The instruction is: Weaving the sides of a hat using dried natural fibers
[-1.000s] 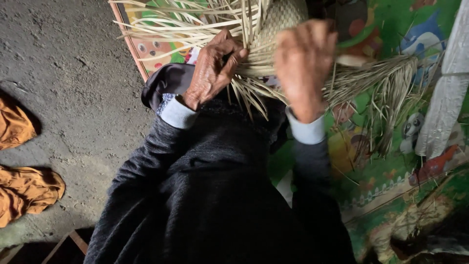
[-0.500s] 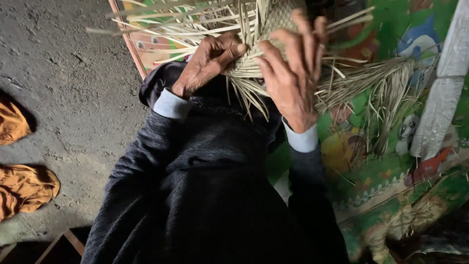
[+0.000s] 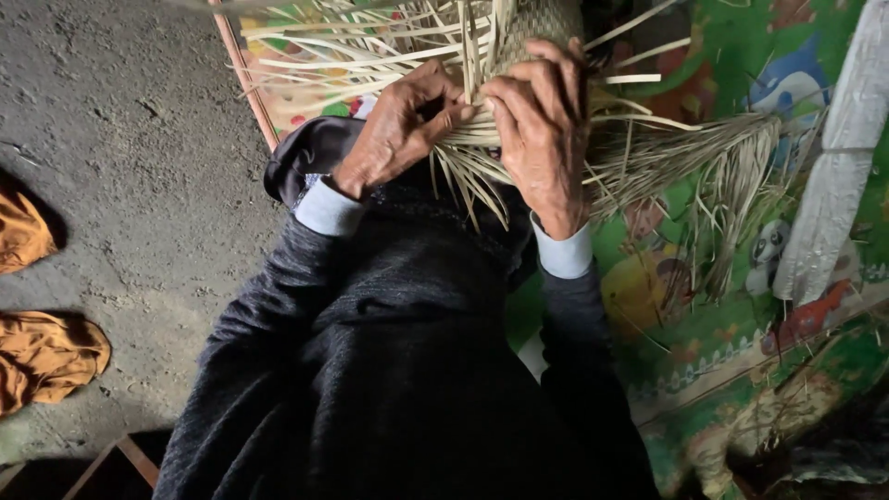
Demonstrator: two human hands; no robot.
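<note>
The right hand (image 3: 542, 139) has swung in from the side and now meets the left hand (image 3: 403, 125) over the half-woven straw piece (image 3: 482, 139), held above the lap. Both pinch pale strips (image 3: 370, 56) together, tightening the weave over the colourful mat (image 3: 722, 306).

A single camera, worn on the person's head, looks steeply down and close along the dark sleeves to both hands at twelve o'clock. The left hand (image 3: 398, 130) and right hand (image 3: 542, 130) sit near the top edge. Grey floor (image 3: 120, 167) fills nine o'clock; a colourful mat (image 3: 732, 306) fills three o'clock.
</note>
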